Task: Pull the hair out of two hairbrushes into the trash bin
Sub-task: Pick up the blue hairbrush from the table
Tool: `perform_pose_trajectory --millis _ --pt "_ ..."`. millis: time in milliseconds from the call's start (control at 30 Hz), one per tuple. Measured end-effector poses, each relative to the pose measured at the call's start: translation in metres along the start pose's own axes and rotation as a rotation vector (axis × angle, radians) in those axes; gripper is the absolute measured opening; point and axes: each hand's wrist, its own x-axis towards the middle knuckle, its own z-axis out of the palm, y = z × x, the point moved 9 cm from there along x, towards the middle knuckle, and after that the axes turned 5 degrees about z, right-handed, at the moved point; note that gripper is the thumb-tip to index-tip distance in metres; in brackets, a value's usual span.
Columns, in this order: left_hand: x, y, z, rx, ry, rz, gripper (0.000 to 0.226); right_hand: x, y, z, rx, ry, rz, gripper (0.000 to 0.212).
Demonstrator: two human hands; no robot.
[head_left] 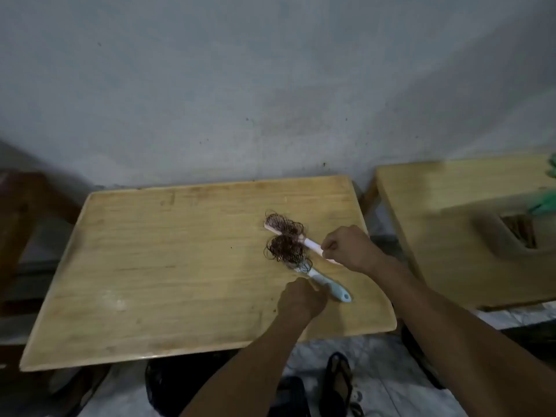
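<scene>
2 hairbrushes lie side by side on the wooden bench [168, 266], each head matted with dark brown curly hair: a pink brush [311, 244] and a light blue brush [331, 286]. The right hand [350, 247] has its grip closed around the pink handle. The left hand [301, 299] is curled at the blue handle, touching it; I cannot tell if that grip holds it.

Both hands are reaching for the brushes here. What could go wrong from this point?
1. The hair clumps of the pink brush and blue brush overlap, so lifting one may drag the other.
2. The dark bin sits under the table edge, mostly hidden; pulled hair could miss it.
</scene>
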Motion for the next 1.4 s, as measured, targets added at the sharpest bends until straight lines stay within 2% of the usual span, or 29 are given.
perform_pose_trajectory --millis 200,300,467,633,700,767,800,933,1000,1100,1233,1400 --pt "0.001 0.006 0.034 -0.154 0.025 -0.089 0.072 0.016 0.014 0.037 0.044 -0.077 0.074 0.016" --pt "0.006 0.006 0.041 -0.204 0.067 -0.118 0.066 0.028 0.017 0.054 0.089 -0.091 0.125 0.032" --pt "0.007 0.008 0.046 -0.350 0.087 -0.154 0.050 0.035 0.005 0.067 0.106 -0.112 0.102 0.029" --pt "0.008 -0.001 0.055 -0.684 -0.028 -0.207 0.030 0.037 -0.003 0.075 0.110 -0.183 0.131 0.034" --pt "0.006 -0.004 0.055 -0.864 -0.086 -0.206 0.027 0.037 -0.003 0.078 0.245 -0.224 0.175 0.028" --pt "0.001 -0.009 0.046 -0.972 -0.113 -0.181 0.016 0.036 -0.005 0.080 0.387 -0.278 0.228 0.026" --pt "-0.002 -0.013 0.041 -0.986 -0.131 -0.161 0.012 0.033 -0.009 0.081 0.429 -0.316 0.241 0.030" --pt "-0.012 -0.034 0.010 -0.920 -0.177 -0.065 0.035 0.020 -0.044 0.085 0.537 -0.558 0.202 0.045" --pt "-0.014 -0.048 -0.007 -0.881 -0.211 -0.046 0.037 0.022 -0.063 0.085 0.558 -0.601 0.174 0.047" --pt "-0.010 -0.069 -0.038 -0.797 -0.197 0.003 0.041 0.037 -0.094 0.080 0.590 -0.537 0.119 0.042" --pt "-0.008 -0.089 -0.081 -0.679 -0.167 0.087 0.061 0.054 -0.144 0.069 0.674 -0.429 -0.012 0.017" --pt "-0.001 -0.114 -0.130 -0.603 -0.009 0.273 0.046 0.066 -0.199 0.066 0.669 -0.372 -0.160 0.016"
